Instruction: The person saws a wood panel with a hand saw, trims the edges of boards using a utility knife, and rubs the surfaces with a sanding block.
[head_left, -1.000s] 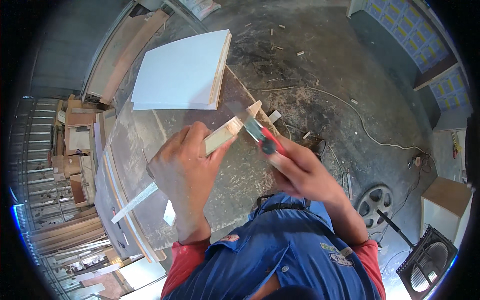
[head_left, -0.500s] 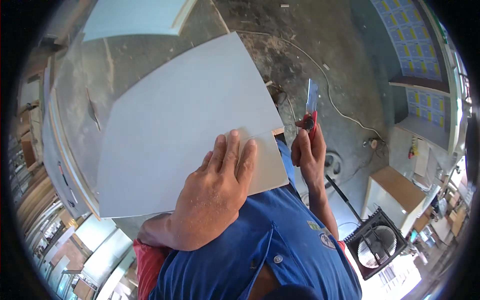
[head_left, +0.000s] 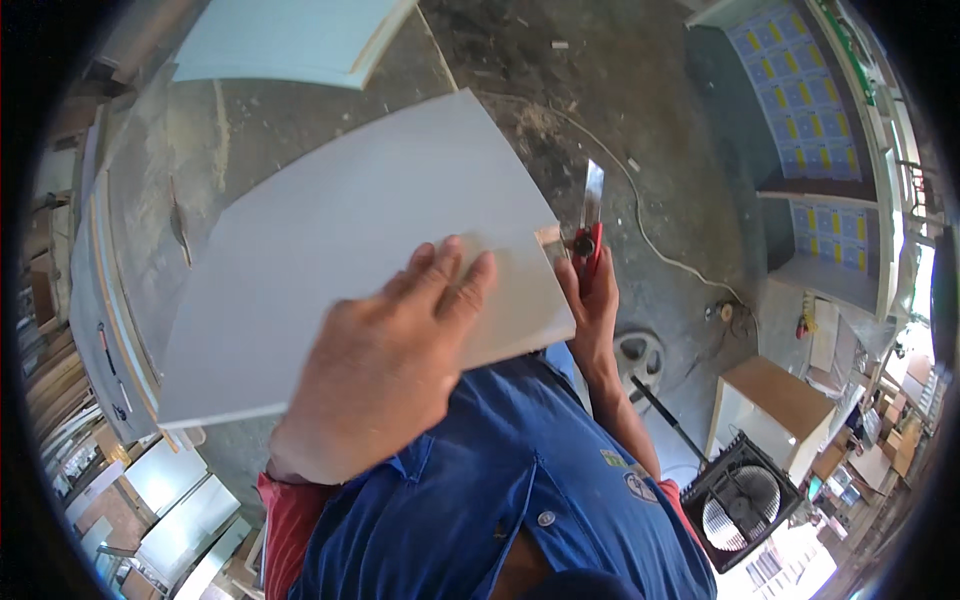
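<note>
At the far left of the frame, a thin tool (head_left: pixel 105 343) is lying on its own. At the upper left, a pale blue board (head_left: pixel 290 40) is resting on the brown-grey table (head_left: pixel 300 110).

In the middle, a big white board (head_left: pixel 330 220) is stretching across the frame, and its lower edge is reaching over the person's blue shirt (head_left: pixel 470 430). The left hand (head_left: pixel 385 360) is lying over the board, with the fingers nearly straight and a little apart. It is not gripping anything. It seems to be resting on the white top, but it is looking blurry, so it is hard to tell how much it is pushing. To do this well, this hand should be pressing flat and firm, so the board is not sliding.

On the board's right edge, a small patch of bare wood (head_left: pixel 548 235) is showing. Just beside it, the right hand (head_left: pixel 595 310) is curling snugly round a red cutter (head_left: pixel 590 228). The shiny blade (head_left: pixel 593 187) is pointing to the top of the frame, away from the shirt, which seems safe. Any cutting should be going slowly, with small strokes, and all fingers should be staying out of the blade's way.

At the lower right, a black fan (head_left: pixel 745 508) is standing.
</note>
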